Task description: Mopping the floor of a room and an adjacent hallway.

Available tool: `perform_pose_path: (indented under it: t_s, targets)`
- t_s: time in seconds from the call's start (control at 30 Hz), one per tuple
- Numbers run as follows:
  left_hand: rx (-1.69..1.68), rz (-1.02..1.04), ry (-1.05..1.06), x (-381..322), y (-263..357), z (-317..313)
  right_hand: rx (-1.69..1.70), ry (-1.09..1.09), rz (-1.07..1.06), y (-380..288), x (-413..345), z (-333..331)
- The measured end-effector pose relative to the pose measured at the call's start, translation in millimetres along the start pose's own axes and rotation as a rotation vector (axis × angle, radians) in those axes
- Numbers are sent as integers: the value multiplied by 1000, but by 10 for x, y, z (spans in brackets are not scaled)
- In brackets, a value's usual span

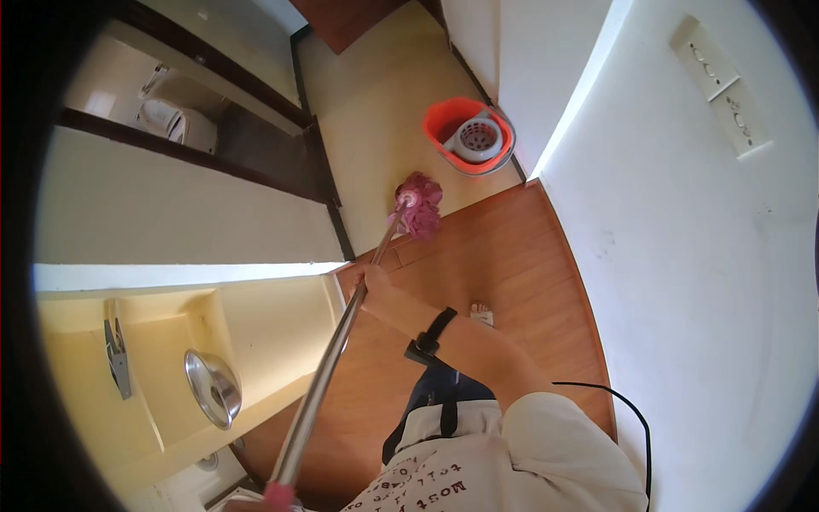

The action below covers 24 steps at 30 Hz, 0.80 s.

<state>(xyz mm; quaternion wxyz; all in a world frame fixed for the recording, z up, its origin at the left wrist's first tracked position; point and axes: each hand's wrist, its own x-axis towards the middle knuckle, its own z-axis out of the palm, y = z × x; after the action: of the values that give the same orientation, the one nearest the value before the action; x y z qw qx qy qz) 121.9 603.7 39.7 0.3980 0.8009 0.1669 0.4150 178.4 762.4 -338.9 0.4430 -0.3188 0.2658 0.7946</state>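
My right hand (pixel 376 287), with a black band on its wrist, grips the metal pole (pixel 323 368) of a mop partway down. At the bottom edge, a small part of my left hand (pixel 246 505) shows by the pole's pink upper end (pixel 279 496); its fingers are mostly cut off, but it appears closed around it. The pole slants away from me to a pink mop head (pixel 419 208) of cloth strips. It lies over the seam where wood flooring (pixel 512 256) meets pale floor (pixel 358 96). Beyond it stands a red mop bucket (pixel 435 121) with a grey wringer basket (pixel 480 139).
Cream shelving (pixel 269 326) on the left holds a steel bowl (pixel 214 390) and a grey object (pixel 117 358). A doorway shows a toilet (pixel 169 121). White wall (pixel 672 256) bounds the right. A black cable (pixel 630 403) curves beside me. My foot (pixel 481 313) is on the wood.
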Motion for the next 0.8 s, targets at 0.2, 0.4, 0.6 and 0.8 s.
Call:
perform_pose_path:
  t_s: [0.2,0.4,0.6,0.8]
  targets:
    - [254,15,662,-555,129,-157,76,-17,67,-77,-451,-335]
    - [-108,-140,400,-572,-318,-271,96,51,-6,-389,-609,-1321]
    - [-747,-190,-145,-790,-739,-630,172,135,-119,-310,-1031,-1951]
    - [-1022,-134,-3,-1217,-1111,-234,333,434,-277,-112,-1079,-2959]
